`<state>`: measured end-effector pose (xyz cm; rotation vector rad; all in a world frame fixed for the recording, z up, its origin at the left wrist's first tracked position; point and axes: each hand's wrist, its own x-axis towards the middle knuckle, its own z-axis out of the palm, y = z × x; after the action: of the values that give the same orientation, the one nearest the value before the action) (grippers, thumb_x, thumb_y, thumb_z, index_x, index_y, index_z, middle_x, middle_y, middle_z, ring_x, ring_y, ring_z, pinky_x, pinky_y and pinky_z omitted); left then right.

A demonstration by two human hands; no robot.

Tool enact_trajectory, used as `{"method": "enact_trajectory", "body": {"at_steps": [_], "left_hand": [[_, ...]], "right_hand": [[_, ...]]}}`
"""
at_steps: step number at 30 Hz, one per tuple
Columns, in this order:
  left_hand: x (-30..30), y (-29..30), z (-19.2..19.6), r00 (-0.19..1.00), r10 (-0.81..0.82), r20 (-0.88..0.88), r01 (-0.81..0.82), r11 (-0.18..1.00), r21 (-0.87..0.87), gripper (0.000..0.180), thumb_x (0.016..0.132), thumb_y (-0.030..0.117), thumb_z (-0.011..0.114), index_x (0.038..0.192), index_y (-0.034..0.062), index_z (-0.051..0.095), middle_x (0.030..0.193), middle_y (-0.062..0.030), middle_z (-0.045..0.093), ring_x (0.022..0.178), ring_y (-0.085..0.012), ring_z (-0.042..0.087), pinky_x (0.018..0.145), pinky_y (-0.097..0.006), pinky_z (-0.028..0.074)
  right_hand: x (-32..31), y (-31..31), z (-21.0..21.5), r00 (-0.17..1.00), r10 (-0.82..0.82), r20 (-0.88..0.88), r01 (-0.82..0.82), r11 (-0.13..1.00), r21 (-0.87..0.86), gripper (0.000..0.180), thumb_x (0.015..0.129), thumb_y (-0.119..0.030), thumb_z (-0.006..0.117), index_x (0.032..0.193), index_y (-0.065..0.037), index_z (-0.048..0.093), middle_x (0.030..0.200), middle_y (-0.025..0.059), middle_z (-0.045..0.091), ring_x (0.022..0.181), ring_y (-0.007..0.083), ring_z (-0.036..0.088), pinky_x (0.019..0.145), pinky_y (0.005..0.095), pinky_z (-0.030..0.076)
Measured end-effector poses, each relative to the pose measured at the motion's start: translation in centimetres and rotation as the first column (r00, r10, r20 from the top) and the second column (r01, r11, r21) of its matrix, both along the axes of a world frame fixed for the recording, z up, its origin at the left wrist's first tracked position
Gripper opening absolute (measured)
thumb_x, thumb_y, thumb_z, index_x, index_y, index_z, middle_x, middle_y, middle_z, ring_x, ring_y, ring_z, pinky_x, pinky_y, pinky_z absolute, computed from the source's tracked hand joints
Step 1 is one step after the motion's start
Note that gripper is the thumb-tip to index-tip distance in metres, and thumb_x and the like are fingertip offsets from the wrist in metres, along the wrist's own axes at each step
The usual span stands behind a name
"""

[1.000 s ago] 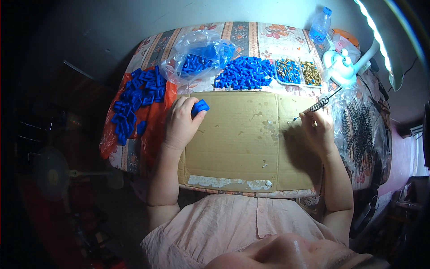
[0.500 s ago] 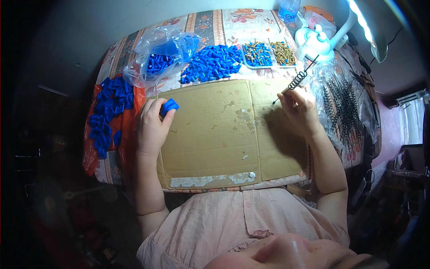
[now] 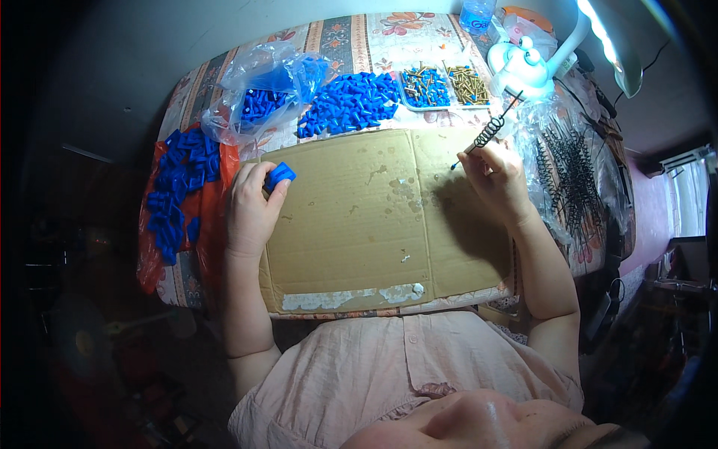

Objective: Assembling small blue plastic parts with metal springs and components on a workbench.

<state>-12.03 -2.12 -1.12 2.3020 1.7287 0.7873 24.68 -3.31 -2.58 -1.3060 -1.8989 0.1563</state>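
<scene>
1. While seated, the person's left hand [image 3: 250, 209] pinches a blue plastic cap [image 3: 280, 176] at the cardboard sheet's [image 3: 351, 217] left edge, near the supply piles.
2. Right hand [image 3: 497, 176] grips a black coil spring [image 3: 488, 135] tilted up, hands well apart.
3. Far side: blue cap heap [image 3: 350, 102], screw trays [image 3: 445, 86], lamp [image 3: 598, 30].
4. Patterned tablecloth [image 3: 359, 37]; the room around is dark.

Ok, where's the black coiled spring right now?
Head view, right side: the black coiled spring is pinched in the right hand, above the cardboard sheet's far right corner.
</scene>
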Motion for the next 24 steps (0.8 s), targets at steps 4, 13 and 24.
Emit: {"method": "enact_trajectory", "body": {"at_steps": [4,13,24], "left_hand": [[-0.1,0.1,-0.1,1.0,-0.006,-0.001,0.006,1.0,0.011,0.023,0.08,0.012,0.07,0.097,0.0005,0.059,0.092,-0.0151,0.06,0.087,-0.0335,0.058,0.077,-0.041,0.047],[-0.3,0.0,-0.4,1.0,0.001,-0.015,-0.001,0.999,0.04,0.023,0.08,0.014,0.07,0.097,0.0017,0.06,0.091,-0.0132,0.06,0.084,-0.0298,0.059,0.076,-0.039,0.048],[-0.7,0.3,-1.0,1.0,0.018,-0.006,-0.018,0.997,0.077,0.022,0.078,0.015,0.071,0.093,0.0024,0.06,0.091,-0.0146,0.06,0.091,-0.0347,0.057,0.081,-0.043,0.046]], "right_hand": [[0.5,-0.6,1.3,0.998,-0.015,0.053,0.013,0.999,0.044,0.016,0.082,-0.013,0.07,0.074,-0.004,0.06,0.058,0.0095,0.055,0.05,0.0263,0.055,0.05,0.0357,0.044],[2.2,-2.7,5.3,0.951,0.239,-0.198,-0.31,0.738,-0.599,0.018,0.083,-0.01,0.066,0.073,0.0,0.056,0.059,0.0014,0.048,0.056,0.0089,0.044,0.052,0.0274,0.037],[2.6,-3.0,5.1,0.877,0.318,0.36,-0.005,0.756,-0.655,0.021,0.076,-0.022,0.064,0.073,-0.002,0.064,0.068,0.02,0.061,0.068,0.0366,0.062,0.063,0.043,0.048]]}}
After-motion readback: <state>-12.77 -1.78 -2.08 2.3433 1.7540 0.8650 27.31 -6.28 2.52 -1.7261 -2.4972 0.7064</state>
